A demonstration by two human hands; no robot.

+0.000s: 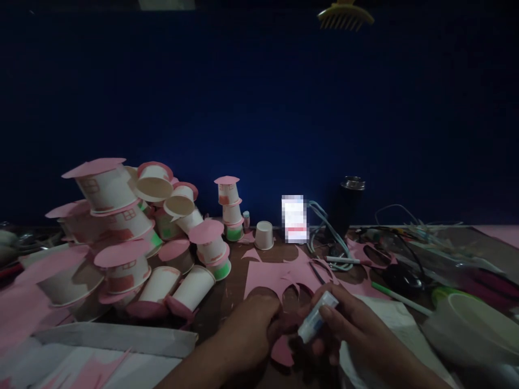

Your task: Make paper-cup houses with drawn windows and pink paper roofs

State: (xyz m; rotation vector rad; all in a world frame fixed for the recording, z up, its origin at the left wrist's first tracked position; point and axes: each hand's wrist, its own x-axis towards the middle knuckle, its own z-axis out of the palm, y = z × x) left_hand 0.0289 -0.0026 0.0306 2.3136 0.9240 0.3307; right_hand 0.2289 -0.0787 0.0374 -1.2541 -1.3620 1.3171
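Observation:
My right hand is closed around a small white tube with bluish marks, which looks like a glue stick. Beside it, my left hand is curled shut, its fingertips near the tube's lower end. What those fingers hold, if anything, is too dark to make out. A rounded pink paper piece shows just below the two hands. Behind them lies a pink paper sheet with round cut-outs. Dark scissors appear to rest on this sheet, partly hidden by my right hand.
Paper cups with pink paper discs crowd the left side. A stacked cup tower, an upturned cup, a lit phone and a dark bottle stand behind. Rightward are a mouse and a pale bowl.

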